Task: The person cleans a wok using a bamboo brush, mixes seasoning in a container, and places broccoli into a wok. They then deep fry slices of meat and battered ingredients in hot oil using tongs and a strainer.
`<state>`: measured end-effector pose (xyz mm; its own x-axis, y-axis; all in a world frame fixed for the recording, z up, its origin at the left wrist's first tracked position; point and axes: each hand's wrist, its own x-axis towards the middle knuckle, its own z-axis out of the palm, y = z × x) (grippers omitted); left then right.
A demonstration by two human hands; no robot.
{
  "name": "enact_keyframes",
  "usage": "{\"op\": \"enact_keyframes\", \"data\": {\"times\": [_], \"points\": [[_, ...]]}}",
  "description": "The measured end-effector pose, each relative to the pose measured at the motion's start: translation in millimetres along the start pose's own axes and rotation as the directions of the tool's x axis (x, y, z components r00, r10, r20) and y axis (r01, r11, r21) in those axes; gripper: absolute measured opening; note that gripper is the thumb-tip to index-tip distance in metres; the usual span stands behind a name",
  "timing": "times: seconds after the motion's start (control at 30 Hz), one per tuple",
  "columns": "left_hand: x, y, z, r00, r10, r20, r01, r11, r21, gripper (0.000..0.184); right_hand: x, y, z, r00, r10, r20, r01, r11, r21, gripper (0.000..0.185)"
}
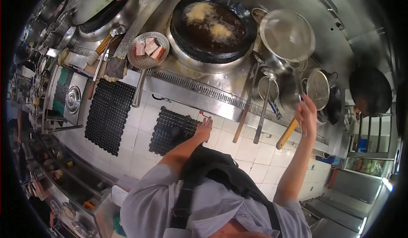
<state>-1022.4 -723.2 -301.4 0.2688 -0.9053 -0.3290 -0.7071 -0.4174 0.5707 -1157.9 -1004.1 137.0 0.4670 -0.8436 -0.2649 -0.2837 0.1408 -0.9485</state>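
Observation:
My left hand (203, 130) is low in front of the stove edge, fingers apart and holding nothing. Just beyond its fingertips is a small red lever (201, 112). My right hand (307, 117) is closed around a thin, blurred handle that leads up to a large round mesh strainer (287, 35). That strainer is tilted beside a black wok (182, 27) of dark oil, where two pale, foaming clumps of food (220, 31) float. Left of the wok, a perforated ladle (146, 61) holds several chunks of raw meat (151, 46), its handle over the counter edge.
Long-handled ladles (261, 117) and a yellow-handled strainer (287, 134) hang over the counter's front edge. At the back left stands a steaming pot (129, 12). A black pan (370, 91) is on the right. Black mats (108, 117) lie on the tiled floor.

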Motion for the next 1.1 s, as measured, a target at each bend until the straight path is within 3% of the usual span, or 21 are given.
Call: {"op": "enact_keyframes", "data": {"times": [0.07, 0.13, 0.2, 0.3, 0.4, 0.5, 0.57, 0.6, 0.63, 0.67, 0.7, 0.8, 0.87, 0.97, 1.07, 1.1], "points": [[-0.6, -3.8, 5.1, 1.000, -0.002, 0.005, 0.002, 0.999, 0.039, 0.077, 36.6, -15.9, 50.9, 0.993, -0.065, 0.101, 0.081, 0.983, -0.167, 0.046], [4.9, -0.9, -5.9, 0.982, -0.063, 0.176, 0.065, 0.998, -0.005, 0.074, 89.9, 1.4, 82.7, 0.973, -0.120, 0.196, 0.165, 0.959, -0.232, 0.047], [7.8, -4.8, -18.1, 0.941, -0.087, 0.328, 0.121, 0.989, -0.087, 0.072, 115.4, 6.5, 124.8, 0.968, -0.134, 0.214, 0.195, 0.934, -0.298, 0.035], [22.3, -17.6, 7.5, 0.968, -0.074, 0.239, 0.084, 0.996, -0.034, 0.065, 123.6, -3.7, 169.1, 0.960, 0.072, 0.271, 0.022, 0.944, -0.328, 0.014], [57.4, -78.3, 107.0, 0.980, 0.188, -0.063, -0.194, 0.974, -0.114, 0.059, 156.5, 11.5, 190.8, 0.871, 0.207, 0.445, -0.156, 0.977, -0.148, 0.004], [-11.2, -74.1, 14.6, 0.991, -0.117, 0.057, 0.129, 0.948, -0.291, 0.044, 163.2, 10.6, 228.4, 0.839, 0.223, 0.496, -0.273, 0.962, 0.028, 0.003], [-66.0, -114.5, 5.9, 0.976, -0.103, -0.190, 0.029, 0.934, -0.357, 0.037, 172.9, 18.0, 247.7, 0.808, 0.232, 0.542, -0.369, 0.916, 0.158, 0.003], [-99.2, -139.3, 4.0, 0.972, -0.223, -0.070, 0.183, 0.913, -0.363, 0.035, 176.9, 21.9, 257.1, 0.800, 0.222, 0.557, -0.382, 0.905, 0.189, 0.002], [-129.1, -163.3, -2.5, 0.940, -0.339, 0.048, 0.334, 0.875, -0.350, 0.033, 179.7, 24.6, 267.0, 0.793, 0.210, 0.571, -0.395, 0.892, 0.221, 0.002], [-171.3, -164.4, -36.3, 0.919, -0.391, 0.051, 0.369, 0.807, -0.461, 0.036, 179.9, 24.7, 275.9, 0.787, 0.197, 0.585, -0.407, 0.878, 0.252, 0.002], [-197.1, -213.4, 2.5, 0.744, -0.609, 0.276, 0.668, 0.665, -0.334, 0.034, 173.7, 20.7, 283.9, 0.803, 0.206, 0.560, -0.397, 0.885, 0.243, 0.002], [-297.4, -246.5, -18.8, 0.600, -0.751, 0.276, 0.796, 0.594, -0.116, 0.031, 166.8, 22.6, 300.2, 0.831, 0.127, 0.542, -0.391, 0.826, 0.406, 0.004], [-327.9, -277.0, -19.0, 0.414, -0.759, 0.502, 0.899, 0.427, -0.096, 0.028, 160.6, 24.4, 300.1, 0.844, 0.079, 0.530, -0.344, 0.838, 0.423, 0.006], [-353.5, -264.5, -39.9, 0.425, -0.812, 0.399, 0.819, 0.157, -0.552, 0.025, 128.8, 28.6, 282.2, 0.883, 0.036, 0.468, -0.265, 0.861, 0.434, 0.007], [-342.4, -261.3, -48.6, 0.479, -0.785, 0.394, 0.635, -0.001, -0.773, 0.022, 87.7, 49.5, 251.9, 0.891, -0.061, 0.450, -0.232, 0.791, 0.566, 0.009], [-332.6, -257.8, -47.3, 0.469, -0.793, 0.389, 0.639, 0.001, -0.769, 0.025, 85.4, 53.6, 244.9, 0.898, -0.069, 0.435, -0.215, 0.794, 0.569, 0.011]]}}
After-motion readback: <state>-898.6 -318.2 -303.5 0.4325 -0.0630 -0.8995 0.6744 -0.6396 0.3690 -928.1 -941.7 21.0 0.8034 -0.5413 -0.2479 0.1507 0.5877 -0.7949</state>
